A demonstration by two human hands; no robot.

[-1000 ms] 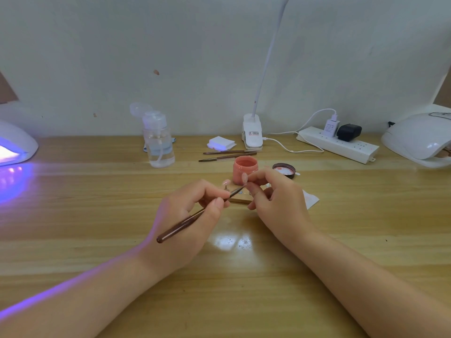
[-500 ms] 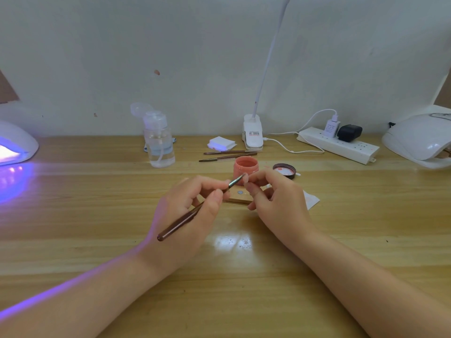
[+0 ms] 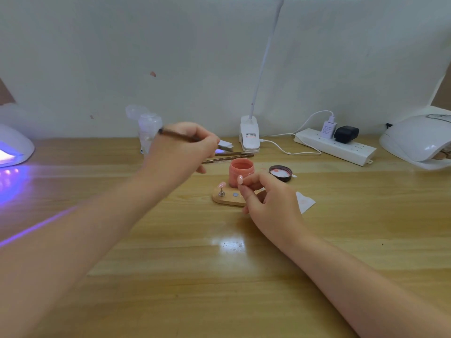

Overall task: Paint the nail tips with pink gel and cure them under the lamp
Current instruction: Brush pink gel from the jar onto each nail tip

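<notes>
My left hand (image 3: 181,152) is raised over the back of the table, blurred, holding a thin brown brush (image 3: 175,135) that points left. My right hand (image 3: 267,198) pinches a small nail tip (image 3: 240,179) painted pale pink, held upright in front of the open pink gel jar (image 3: 241,172). Below it lies a wooden nail stand (image 3: 225,200) with a metal post and another pink tip (image 3: 221,185) on it. A curing lamp (image 3: 13,148) glows violet at the far left edge.
The jar's lid (image 3: 280,173) lies to the right of the jar, a white wipe (image 3: 305,202) beside my right hand. Two spare brushes (image 3: 229,158), a pump bottle (image 3: 148,132), a clip lamp (image 3: 249,137), a power strip (image 3: 336,147) and a second white lamp (image 3: 417,140) line the back.
My left hand has lifted the brush away from the nail tip and swung up and back to the left. My right hand stays put, still holding the tip.
</notes>
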